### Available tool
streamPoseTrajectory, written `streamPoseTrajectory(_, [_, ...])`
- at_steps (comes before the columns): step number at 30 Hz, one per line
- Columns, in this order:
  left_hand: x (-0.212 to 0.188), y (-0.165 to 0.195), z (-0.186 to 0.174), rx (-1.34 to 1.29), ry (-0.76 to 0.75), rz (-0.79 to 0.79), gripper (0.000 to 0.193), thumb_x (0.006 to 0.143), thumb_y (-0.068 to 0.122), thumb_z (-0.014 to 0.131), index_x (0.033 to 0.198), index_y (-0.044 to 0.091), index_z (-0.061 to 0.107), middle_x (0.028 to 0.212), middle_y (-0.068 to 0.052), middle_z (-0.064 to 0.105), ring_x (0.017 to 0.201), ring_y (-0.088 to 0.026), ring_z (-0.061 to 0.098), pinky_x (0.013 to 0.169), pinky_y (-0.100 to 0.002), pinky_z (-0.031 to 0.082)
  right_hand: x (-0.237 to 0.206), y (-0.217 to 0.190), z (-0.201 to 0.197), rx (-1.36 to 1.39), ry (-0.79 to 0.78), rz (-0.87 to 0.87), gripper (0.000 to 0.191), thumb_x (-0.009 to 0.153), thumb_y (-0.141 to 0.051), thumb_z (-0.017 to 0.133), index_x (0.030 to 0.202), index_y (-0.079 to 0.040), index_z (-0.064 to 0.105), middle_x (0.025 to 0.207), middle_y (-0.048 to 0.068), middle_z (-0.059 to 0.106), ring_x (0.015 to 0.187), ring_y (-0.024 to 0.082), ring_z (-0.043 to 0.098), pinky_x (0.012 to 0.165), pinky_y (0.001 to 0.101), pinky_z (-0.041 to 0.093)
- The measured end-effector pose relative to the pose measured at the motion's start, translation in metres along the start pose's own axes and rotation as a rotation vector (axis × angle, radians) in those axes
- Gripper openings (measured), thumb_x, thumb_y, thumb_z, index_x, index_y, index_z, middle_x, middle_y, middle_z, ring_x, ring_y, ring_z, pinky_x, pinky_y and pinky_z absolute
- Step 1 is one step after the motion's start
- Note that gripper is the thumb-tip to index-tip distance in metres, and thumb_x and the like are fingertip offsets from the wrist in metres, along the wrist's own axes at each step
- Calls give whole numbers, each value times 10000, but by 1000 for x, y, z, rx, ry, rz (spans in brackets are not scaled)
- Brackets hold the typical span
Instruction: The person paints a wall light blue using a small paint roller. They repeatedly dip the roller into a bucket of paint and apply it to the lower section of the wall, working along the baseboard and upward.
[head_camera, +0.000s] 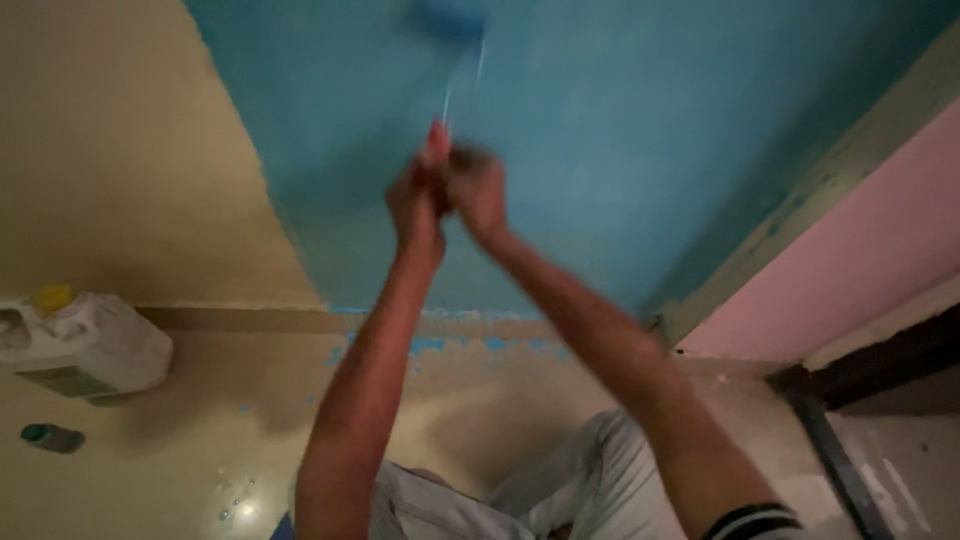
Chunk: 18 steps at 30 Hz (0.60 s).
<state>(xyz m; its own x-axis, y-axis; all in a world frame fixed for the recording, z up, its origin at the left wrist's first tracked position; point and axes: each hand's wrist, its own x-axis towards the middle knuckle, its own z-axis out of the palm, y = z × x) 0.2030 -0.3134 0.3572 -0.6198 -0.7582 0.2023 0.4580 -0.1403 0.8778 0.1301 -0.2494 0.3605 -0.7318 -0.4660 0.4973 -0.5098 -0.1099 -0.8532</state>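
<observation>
As both arms were raised, the left hand and right hand had their fingers closed around the red handle; this two-handed grip pressed the blurred paint roller against the blue wall; a white canister stood on the floor.

Open floor below the raised hands; white canister and small bottle far left

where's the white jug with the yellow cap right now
In the head view the white jug stands on the floor at the far left, against the base of the beige wall, with a small dark bottle lying just in front of it.
</observation>
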Motion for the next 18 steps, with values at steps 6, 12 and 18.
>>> streamPoseTrajectory(6, [26, 46, 50, -163, -155, 215, 366, 931, 510, 671, 1006, 166, 771, 647, 64, 549, 510, -49, 415, 435, -253, 311, 68, -56, -42, -52, -23, -140, 376, 937, -368, 725, 849, -2, 741, 699, 82, 713, 561, 140, 650, 474, 331, 528])
streamPoseTrajectory(12, [-71, -78, -22, -219, 88, -206, 443, 792, 500, 871, 739, 159, 593, 644, 73, 430, 535, -77, 363, 473, -280, 288, -72, 75, -20, -247, -110, 32, 353, 903, -321, 727, 1000, 17, 756, 835, 157, 768, 721, 196, 717, 674, 397, 576])
streamPoseTrajectory(18, [-122, -125, -66, -26, 130, -370, 372, 746, 596, 745, 906, 261, 732, 752, 88, 702, 600, -67, 598, 506, -257, 465, -154, 126, 4, -185, -90, 304, 329, 957, -338, 665, 1007, -20, 733, 867, 137, 725, 681, 215, 726, 635, 365, 611])
